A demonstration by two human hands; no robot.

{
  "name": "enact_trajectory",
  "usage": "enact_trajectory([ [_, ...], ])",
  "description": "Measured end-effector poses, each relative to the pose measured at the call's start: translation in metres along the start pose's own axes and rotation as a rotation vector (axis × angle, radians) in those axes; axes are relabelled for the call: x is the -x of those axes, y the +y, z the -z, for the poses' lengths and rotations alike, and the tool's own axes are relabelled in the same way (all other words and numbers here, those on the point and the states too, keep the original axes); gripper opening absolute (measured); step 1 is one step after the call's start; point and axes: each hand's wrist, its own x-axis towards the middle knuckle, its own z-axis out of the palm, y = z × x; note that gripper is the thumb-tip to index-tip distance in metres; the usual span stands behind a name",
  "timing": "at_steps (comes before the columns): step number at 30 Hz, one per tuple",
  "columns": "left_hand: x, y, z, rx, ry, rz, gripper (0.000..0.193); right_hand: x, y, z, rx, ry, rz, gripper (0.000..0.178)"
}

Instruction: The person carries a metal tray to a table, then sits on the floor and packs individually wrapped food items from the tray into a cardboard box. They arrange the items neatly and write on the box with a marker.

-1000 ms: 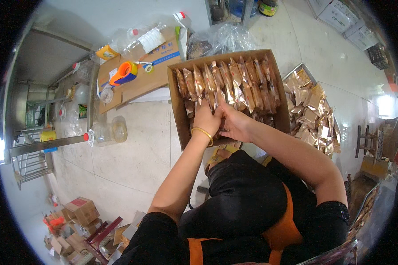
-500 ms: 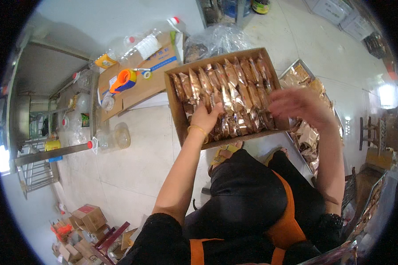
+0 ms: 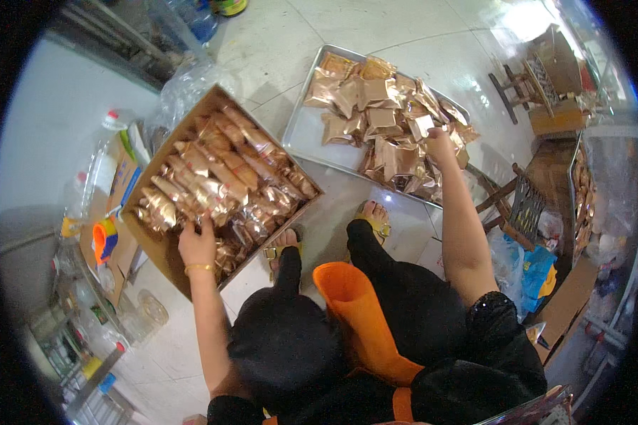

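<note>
A cardboard box (image 3: pixel 299 205) at the left holds rows of copper-gold foil packets (image 3: pixel 223 166) standing on edge. My left hand (image 3: pixel 197 244) rests at the near side of these packets, thumb and fingers apart. Over a metal tray (image 3: pixel 301 138) on the right, my right hand (image 3: pixel 439 140) reaches down with curled fingers at a shiny gold foil packet (image 3: pixel 420 127). Its fingertips are partly hidden. More gold packets (image 3: pixel 383 92) lie loosely heaped in this tray.
Clear plastic bags (image 3: pixel 195 85) lie beyond the box. At the left are flattened cardboard, an orange-and-blue tape dispenser (image 3: pixel 105 239) and plastic bottles. A small wooden stool (image 3: pixel 521 212) and a blue bag (image 3: pixel 539 273) stand right of the tray. My feet are between box and tray.
The view has swung right, so the box appears further left and tilted. My right hand has gone from the box's right edge to the packets in the tray. My left hand stays at the box's packets.
</note>
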Motion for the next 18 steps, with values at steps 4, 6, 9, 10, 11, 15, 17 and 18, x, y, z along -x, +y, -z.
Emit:
enact_trajectory([
  [4,-0.004,-0.037,0.007,0.100,-0.196,0.141,0.066,0.054,-0.049,0.011,0.232,-0.238,0.231,0.058],
  [6,0.009,-0.022,0.016,0.458,-0.247,0.174,0.066,0.079,-0.075,0.024,0.294,-0.192,0.340,0.064],
  [9,0.018,-0.008,0.020,0.572,-0.235,0.191,0.062,0.091,-0.073,0.015,0.504,-0.101,0.570,0.065],
  [10,0.019,-0.010,0.020,0.477,-0.212,0.171,0.062,0.089,-0.072,0.012,0.509,-0.127,0.582,0.065],
  [11,0.021,-0.015,0.020,0.382,-0.189,0.153,0.063,0.085,-0.071,0.008,0.513,-0.153,0.595,0.065],
  [15,0.035,-0.018,0.022,0.472,-0.042,0.058,0.069,0.071,-0.090,-0.002,0.496,-0.205,0.525,0.072],
  [17,0.043,-0.015,0.030,0.402,0.017,0.074,0.071,0.071,-0.095,-0.014,0.478,-0.197,0.462,0.073],
  [18,0.046,-0.011,0.035,0.373,0.057,0.080,0.072,0.069,-0.096,-0.018,0.480,-0.184,0.456,0.071],
])
